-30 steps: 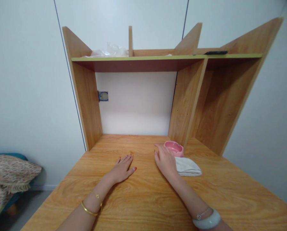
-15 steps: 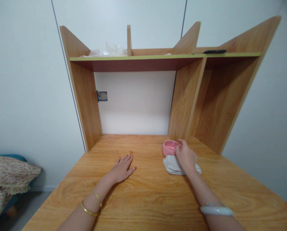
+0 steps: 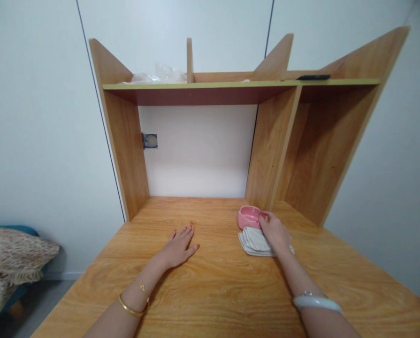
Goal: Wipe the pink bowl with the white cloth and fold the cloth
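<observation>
Here, the right hand (image 3: 276, 233) pinches a glossy pink bowl (image 3: 247, 220), the left hand (image 3: 177, 249) lying open.

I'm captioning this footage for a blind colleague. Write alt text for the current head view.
The right hand reaches over a folded pale cloth, its fingertips at the right rim of a pink bowl; the left hand lies flat on a wooden desk. Above, a shelf holds clear plastic and a dark flat object.

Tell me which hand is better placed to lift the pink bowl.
Probably the right hand: its fingers are at the pink bowl, while the left hand lies flat on the desk.
</observation>
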Available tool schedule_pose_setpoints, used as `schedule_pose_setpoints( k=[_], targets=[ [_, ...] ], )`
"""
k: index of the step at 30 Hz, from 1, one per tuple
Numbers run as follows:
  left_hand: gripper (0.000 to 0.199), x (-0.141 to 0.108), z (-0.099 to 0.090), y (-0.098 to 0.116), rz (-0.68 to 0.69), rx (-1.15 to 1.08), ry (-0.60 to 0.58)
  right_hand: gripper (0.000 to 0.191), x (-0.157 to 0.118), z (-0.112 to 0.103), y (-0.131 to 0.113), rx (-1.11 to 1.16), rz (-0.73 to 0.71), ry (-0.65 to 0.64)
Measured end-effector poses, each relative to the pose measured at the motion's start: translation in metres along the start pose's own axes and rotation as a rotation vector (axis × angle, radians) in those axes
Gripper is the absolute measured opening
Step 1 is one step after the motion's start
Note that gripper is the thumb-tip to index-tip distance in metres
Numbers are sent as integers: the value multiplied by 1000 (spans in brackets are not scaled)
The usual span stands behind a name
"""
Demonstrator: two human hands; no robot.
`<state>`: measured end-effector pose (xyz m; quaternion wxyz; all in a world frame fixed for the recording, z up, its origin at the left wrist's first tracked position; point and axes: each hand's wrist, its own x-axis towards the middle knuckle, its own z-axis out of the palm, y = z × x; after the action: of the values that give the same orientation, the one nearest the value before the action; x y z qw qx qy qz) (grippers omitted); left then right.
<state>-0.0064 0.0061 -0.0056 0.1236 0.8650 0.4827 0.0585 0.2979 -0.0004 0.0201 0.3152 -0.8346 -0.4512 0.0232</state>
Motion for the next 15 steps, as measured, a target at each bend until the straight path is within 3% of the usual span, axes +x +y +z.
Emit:
schedule_pose_setpoints(
  k=[15],
  targets=[
    [71, -1, 1, 0, 9, -13, 16, 47, 6, 2, 2, -50, 6, 7]
  ],
)
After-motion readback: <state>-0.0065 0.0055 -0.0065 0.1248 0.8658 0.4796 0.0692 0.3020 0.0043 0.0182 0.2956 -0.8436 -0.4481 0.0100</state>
